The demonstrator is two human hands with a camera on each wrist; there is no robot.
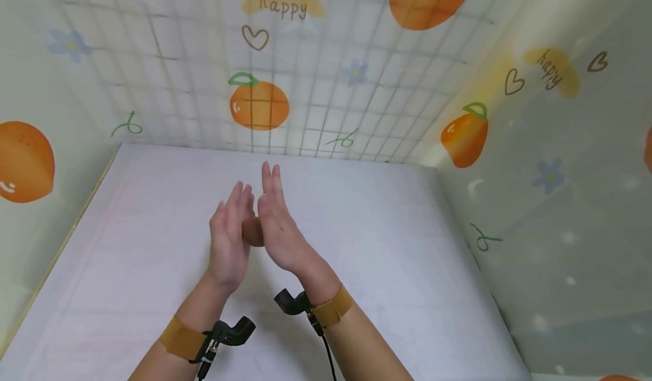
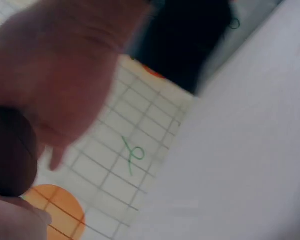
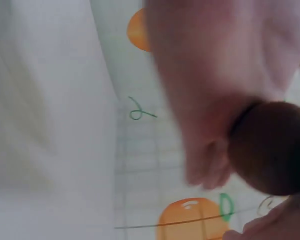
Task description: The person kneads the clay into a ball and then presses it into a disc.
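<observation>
A smooth brown ball (image 1: 253,232) sits between the two palms, above the white tabletop. My left hand (image 1: 228,245) touches it from the left, fingers straight and pointing away from me. From the right, the palm of my right hand (image 1: 281,231) presses against it, fingers extended and reaching a little farther forward. In the left wrist view, the dark ball (image 2: 12,152) lies between the right hand (image 2: 55,75) above and part of the left hand (image 2: 15,220) below. The right wrist view shows the rounded ball (image 3: 275,150) under the left hand (image 3: 220,75); the palms hide part of it.
A white-covered table (image 1: 407,268) spreads beneath both hands. Behind it hangs a curtain (image 1: 316,109) printed with oranges over a wire grid; a similar sheet (image 1: 560,239) borders the right side. Each wrist carries a tan strap (image 1: 333,306) with a small black camera (image 1: 292,302).
</observation>
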